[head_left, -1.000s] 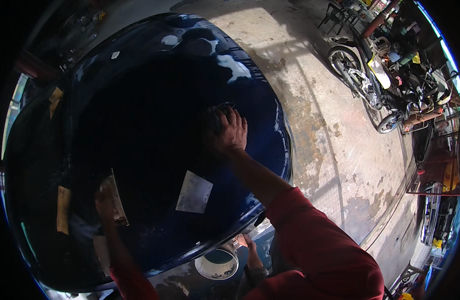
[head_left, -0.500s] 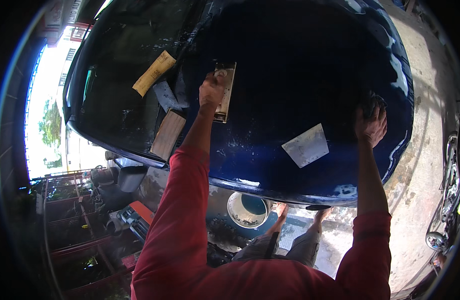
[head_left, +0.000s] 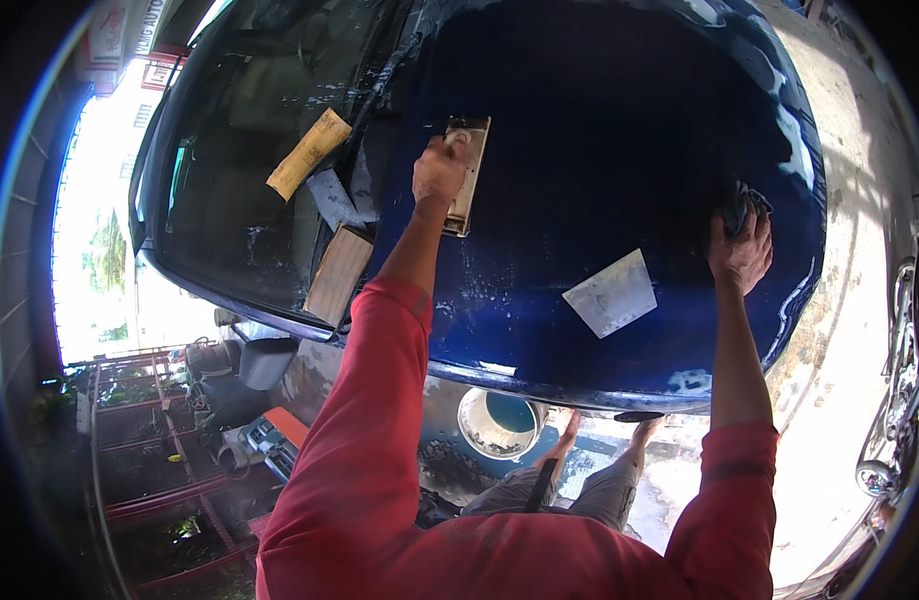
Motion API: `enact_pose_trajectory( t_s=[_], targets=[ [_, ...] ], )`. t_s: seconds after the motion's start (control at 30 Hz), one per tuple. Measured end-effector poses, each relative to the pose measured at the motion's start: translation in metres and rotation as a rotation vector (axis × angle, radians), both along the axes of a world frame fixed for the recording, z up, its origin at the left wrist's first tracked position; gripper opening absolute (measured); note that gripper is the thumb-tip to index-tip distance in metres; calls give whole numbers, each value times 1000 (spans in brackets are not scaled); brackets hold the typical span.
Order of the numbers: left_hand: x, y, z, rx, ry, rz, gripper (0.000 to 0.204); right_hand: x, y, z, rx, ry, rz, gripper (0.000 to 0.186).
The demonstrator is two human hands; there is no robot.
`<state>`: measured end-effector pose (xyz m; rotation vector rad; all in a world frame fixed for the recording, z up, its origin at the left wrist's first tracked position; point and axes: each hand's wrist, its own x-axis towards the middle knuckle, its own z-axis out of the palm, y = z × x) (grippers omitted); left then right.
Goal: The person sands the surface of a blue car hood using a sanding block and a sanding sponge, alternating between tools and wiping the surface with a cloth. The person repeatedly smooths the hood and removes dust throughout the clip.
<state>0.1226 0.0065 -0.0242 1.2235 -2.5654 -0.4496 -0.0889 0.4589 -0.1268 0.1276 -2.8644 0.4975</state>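
My left hand (head_left: 439,172) grips a long, pale sanding block (head_left: 471,190) on the dark blue car hood (head_left: 579,120). At the hood's right, my right hand (head_left: 742,255) presses a bunched dark cloth (head_left: 739,205), fingers curled over it. A pale square sheet (head_left: 609,293) lies between my hands, nearer the front edge. Left of the block, near the windshield's base, lie a grey strip (head_left: 331,195) and a wooden block (head_left: 337,275); a yellow strip (head_left: 309,155) rests on the glass. Pale wet streaks mark the paint.
A white bucket (head_left: 499,450) stands below the car's near edge beside my bare feet. The side mirror (head_left: 266,362) juts out at lower left, near an orange-and-grey item (head_left: 274,445) and red metal racks. Dark metal parts with a wheel (head_left: 872,478) line the far right.
The view has swung round to centre on the hood. In the last half second my left hand and block have shifted slightly right; my right hand stays about in place with the cloth.
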Motion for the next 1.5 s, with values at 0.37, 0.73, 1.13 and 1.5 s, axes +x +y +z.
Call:
enact_pose_trajectory(
  t_s=[0.37,0.73,1.13,1.5],
  targets=[
    [46,114,11,61,-175,-200,42,1,-2,6,2,-21,-4,74],
    [113,180,19,202,-182,-266,43,4,-3,22,-20,-90,-19,74],
    [-14,166,19,113,-212,-308,44,5,0,29,-73,-139,-9,73],
    [-119,78,4,19,-144,-232,51,4,4,20,-80,-112,-6,71]
  ],
)
